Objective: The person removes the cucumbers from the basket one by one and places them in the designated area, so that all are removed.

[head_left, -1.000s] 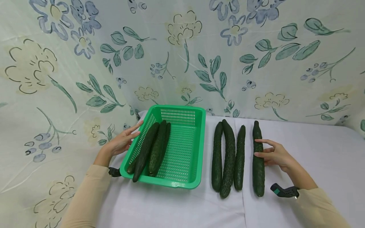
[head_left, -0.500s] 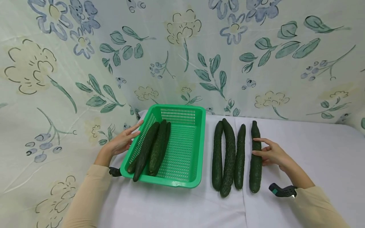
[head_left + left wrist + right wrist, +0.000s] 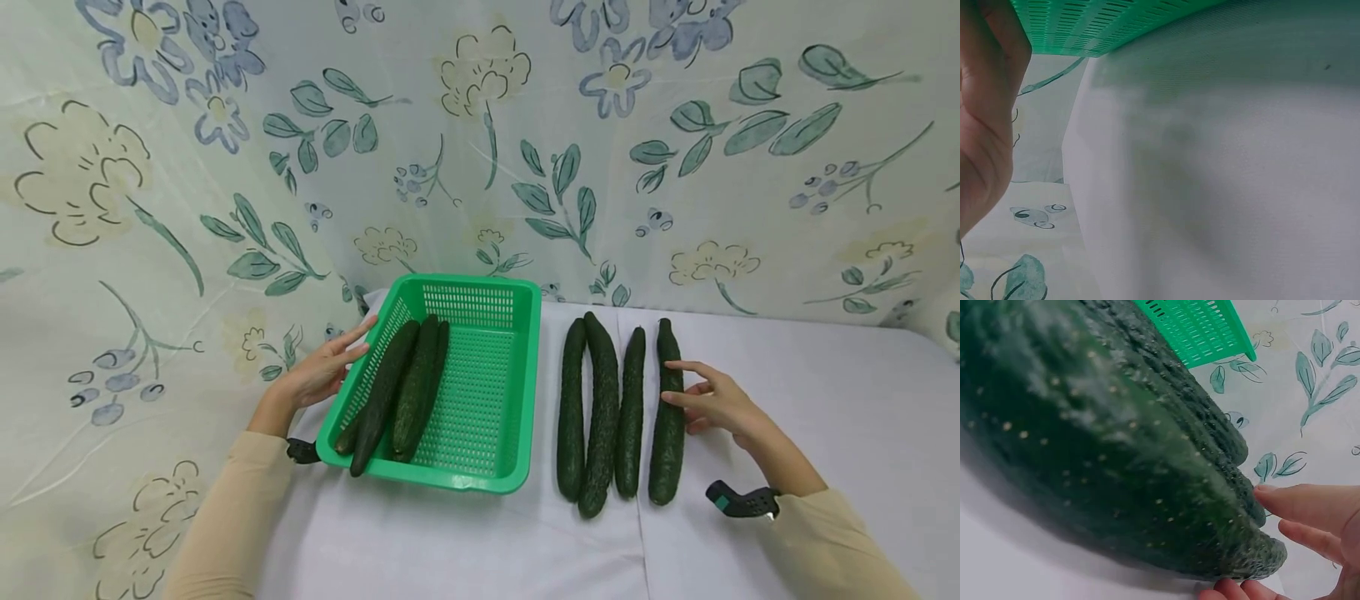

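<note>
A long dark green cucumber (image 3: 667, 454) lies at the right end of a row on the white cloth. My right hand (image 3: 720, 406) pinches it from the right, thumb and fingers on either side of its upper half. Just left of it lie three more cucumbers (image 3: 602, 417), side by side and lengthwise. In the right wrist view the held cucumber (image 3: 1116, 469) fills the foreground. My left hand (image 3: 322, 375) rests its extended fingers against the left rim of a green plastic basket (image 3: 465, 482). Several cucumbers (image 3: 385, 387) lean along the basket's left side.
White cloth (image 3: 840, 400) covers the table, with a crease running beneath the row. A flower-printed curtain (image 3: 480, 167) hangs behind and to the left, close to the basket's far edge. Each wrist wears a dark strap, the right one (image 3: 742, 500) standing out near the table.
My right hand has drawn the rightmost cucumber leftward, closer to the row, with its lower end swinging left. The left hand and the basket have stayed in place.
</note>
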Action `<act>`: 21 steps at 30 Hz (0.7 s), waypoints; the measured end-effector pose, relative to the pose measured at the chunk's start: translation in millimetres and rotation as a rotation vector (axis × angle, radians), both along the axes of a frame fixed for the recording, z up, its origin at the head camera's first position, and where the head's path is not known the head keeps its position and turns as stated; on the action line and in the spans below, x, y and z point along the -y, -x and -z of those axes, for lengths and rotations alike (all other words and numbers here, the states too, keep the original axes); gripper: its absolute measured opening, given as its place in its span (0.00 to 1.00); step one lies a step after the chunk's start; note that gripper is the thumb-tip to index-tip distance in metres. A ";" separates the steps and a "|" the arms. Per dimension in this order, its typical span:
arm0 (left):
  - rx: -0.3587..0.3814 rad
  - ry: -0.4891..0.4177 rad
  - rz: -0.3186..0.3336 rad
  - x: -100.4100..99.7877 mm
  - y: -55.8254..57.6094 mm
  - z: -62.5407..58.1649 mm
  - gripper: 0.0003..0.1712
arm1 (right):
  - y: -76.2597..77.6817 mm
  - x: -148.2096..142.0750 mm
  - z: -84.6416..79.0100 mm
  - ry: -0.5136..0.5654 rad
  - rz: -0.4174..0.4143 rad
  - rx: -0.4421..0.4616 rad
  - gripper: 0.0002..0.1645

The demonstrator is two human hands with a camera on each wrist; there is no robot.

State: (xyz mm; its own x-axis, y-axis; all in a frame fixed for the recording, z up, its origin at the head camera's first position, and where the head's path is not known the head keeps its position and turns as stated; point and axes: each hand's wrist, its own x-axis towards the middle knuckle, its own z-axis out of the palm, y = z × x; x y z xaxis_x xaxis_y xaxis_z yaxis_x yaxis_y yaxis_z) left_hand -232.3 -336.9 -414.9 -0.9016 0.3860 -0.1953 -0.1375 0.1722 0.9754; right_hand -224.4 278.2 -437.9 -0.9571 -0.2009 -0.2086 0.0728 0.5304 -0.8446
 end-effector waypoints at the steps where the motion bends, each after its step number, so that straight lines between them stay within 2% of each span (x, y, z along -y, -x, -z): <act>1: 0.002 -0.004 0.002 -0.1 0.2 0.3 0.34 | 0.4 -0.3 -1.3 0.001 0.003 -0.007 0.46; 11: 0.002 -0.041 0.017 1.4 1.2 1.6 0.34 | 4.4 1.3 -16.9 0.024 0.027 -0.028 0.47; 21: 0.035 -0.122 0.037 0.5 1.8 2.0 0.35 | 8.5 12.1 -32.5 0.114 0.000 -0.040 0.46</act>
State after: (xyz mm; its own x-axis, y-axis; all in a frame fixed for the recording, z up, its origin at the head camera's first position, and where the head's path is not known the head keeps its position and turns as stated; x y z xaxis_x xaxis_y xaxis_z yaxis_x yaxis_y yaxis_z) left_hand -234.1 -337.4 -416.9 -0.8795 0.4422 -0.1758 -0.1677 0.0577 0.9842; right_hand -232.8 266.1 -405.4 -0.9642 -0.2217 -0.1456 0.0373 0.4303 -0.9019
